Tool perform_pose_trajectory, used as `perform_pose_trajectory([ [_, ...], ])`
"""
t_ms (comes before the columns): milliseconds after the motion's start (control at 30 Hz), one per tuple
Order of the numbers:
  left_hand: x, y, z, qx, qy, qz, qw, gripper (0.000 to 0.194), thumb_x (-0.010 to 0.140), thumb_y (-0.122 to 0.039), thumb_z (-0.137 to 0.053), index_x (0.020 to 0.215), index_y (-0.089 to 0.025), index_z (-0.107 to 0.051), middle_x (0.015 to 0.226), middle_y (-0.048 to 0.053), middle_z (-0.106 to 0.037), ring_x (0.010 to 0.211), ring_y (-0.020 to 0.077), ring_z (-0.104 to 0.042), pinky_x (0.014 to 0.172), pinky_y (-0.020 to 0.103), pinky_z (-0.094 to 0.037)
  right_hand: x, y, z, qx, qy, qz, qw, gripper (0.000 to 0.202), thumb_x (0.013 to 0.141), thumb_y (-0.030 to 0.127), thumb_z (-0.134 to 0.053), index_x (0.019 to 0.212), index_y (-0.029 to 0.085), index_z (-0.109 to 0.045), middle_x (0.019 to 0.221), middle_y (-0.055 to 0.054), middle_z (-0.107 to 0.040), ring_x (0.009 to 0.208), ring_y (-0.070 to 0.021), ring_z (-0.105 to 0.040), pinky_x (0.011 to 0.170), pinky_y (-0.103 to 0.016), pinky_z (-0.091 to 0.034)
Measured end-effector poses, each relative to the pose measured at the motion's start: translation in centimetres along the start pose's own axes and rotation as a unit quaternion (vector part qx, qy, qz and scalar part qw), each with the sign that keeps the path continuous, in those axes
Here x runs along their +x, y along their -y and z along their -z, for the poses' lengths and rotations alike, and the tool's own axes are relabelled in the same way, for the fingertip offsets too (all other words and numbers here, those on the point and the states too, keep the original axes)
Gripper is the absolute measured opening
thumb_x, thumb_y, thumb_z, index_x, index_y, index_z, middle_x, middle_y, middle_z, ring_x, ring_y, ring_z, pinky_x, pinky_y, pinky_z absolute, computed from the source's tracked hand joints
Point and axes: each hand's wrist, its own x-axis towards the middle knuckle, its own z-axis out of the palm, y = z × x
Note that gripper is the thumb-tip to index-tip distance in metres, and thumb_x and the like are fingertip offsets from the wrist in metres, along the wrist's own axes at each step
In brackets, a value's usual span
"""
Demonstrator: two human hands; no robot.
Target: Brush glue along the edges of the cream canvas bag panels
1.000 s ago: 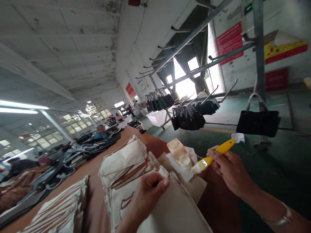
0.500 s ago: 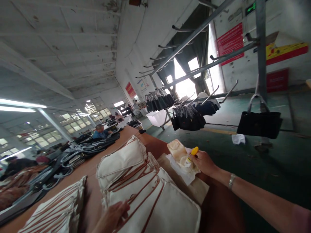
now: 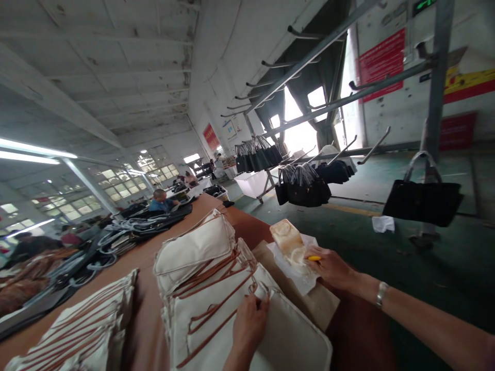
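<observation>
- The top cream bag (image 3: pixel 247 314) of a stack lies flat under the left hand (image 3: pixel 249 322); it is pale canvas, roughly rectangular with rounded corners, edged with brown piping and crossed by thin brown straps (image 3: pixel 216 314).
- The left hand rests on the bag with its fingers curled and pinched at the upper edge, close to a small metal ring (image 3: pixel 253 287) where the straps meet.
- The bag's long axis runs from the left hand's wrist side away towards the far end of the tabletop, slanting up and to the right in the view.
- More cream bags (image 3: pixel 193 247) of the same make are piled just beyond the left hand, and another pile (image 3: pixel 88 330) lies well to its left.
- The right hand (image 3: pixel 328 268) is closed around a yellow brush handle (image 3: pixel 314 258), of which only a short piece shows; the bristle end cannot be seen.
- Touching the right hand's fingertips is a pale, glossy glue container (image 3: pixel 288 241) standing on crumpled white paper (image 3: pixel 297 275), which lies on a brown card sheet (image 3: pixel 309 304).
- A metal bracelet (image 3: pixel 381 294) circles the right wrist.
- The tabletop (image 3: pixel 247 224) is smooth reddish-brown and stretches far beyond both hands; dark bags and grey handles (image 3: pixel 127 234) lie on it left of the left hand.
- Beyond the right hand, black handbags (image 3: pixel 423 202) hang from grey metal racks (image 3: pixel 336 100) over a green floor (image 3: pixel 444 263).
- People (image 3: pixel 159 201) sit at the tabletop far off, under a white beamed ceiling (image 3: pixel 116 62).
</observation>
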Motion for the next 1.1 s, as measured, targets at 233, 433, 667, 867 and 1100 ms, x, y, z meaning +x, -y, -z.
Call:
perform_pose_trajectory([
  [233, -0.9, -0.7, -0.2, -0.080, 0.047, -0.030, 0.995, 0.025, 0.084, -0.034, -0.050, 0.081, -0.016, -0.067, 0.078, 0.005, -0.069, 0.077, 0.0202, -0.063, 0.067, 0.027, -0.043, -2.6, 2.4, 1.8, 0.043, 0.000, 0.041, 0.998, 0.021, 0.093, 0.034, -0.051, 0.085, 0.021, -0.066, 0.091, -0.006, -0.064, 0.091, -0.0245, -0.058, 0.088, -0.036, -0.043],
  [433, -3.9, -1.6, 0.1, -0.234, 0.101, -0.098, 0.962, 0.026, 0.080, -0.031, -0.055, 0.093, -0.016, -0.072, 0.084, 0.002, -0.069, 0.080, 0.0181, -0.062, 0.071, 0.025, -0.045, -4.3, 6.5, 2.0, 0.272, -0.086, -0.130, 0.949, 0.032, 0.095, 0.048, -0.050, 0.090, 0.017, -0.058, 0.061, 0.003, -0.049, 0.052, -0.0152, -0.045, 0.048, -0.025, -0.036],
  [667, -6.6, -2.6, 0.5, -0.267, 0.071, -0.151, 0.949, 0.038, 0.075, -0.054, -0.062, 0.077, -0.017, -0.074, 0.075, 0.002, -0.053, 0.071, 0.0153, -0.053, 0.065, 0.023, -0.042, -4.8, 9.4, 0.2, 0.349, -0.077, -0.159, 0.920, 0.035, 0.088, 0.050, -0.060, 0.079, 0.017, -0.057, 0.054, 0.004, -0.046, 0.048, -0.0124, -0.039, 0.044, -0.023, -0.029],
  [867, -8.2, -3.2, 0.9, -0.260, 0.061, -0.185, 0.946, 0.047, 0.076, -0.064, -0.059, 0.078, -0.019, -0.074, 0.073, 0.002, -0.053, 0.068, 0.0146, -0.053, 0.063, 0.023, -0.041, -5.2, 10.2, 1.3, 0.327, -0.132, -0.162, 0.922, 0.040, 0.091, 0.049, -0.057, 0.067, 0.019, -0.048, 0.055, 0.004, -0.045, 0.050, -0.0122, -0.039, 0.047, -0.024, -0.031],
  [1100, -8.8, -3.0, 0.2, -0.249, 0.030, -0.224, 0.942, 0.042, 0.081, -0.059, -0.058, 0.078, -0.019, -0.074, 0.073, 0.003, -0.054, 0.063, 0.0125, -0.054, 0.057, 0.021, -0.040, -5.8, 9.9, 1.4, 0.300, -0.124, -0.146, 0.935, 0.039, 0.089, 0.052, -0.059, 0.070, 0.018, -0.050, 0.055, 0.004, -0.045, 0.050, -0.0130, -0.038, 0.046, -0.025, -0.032],
])
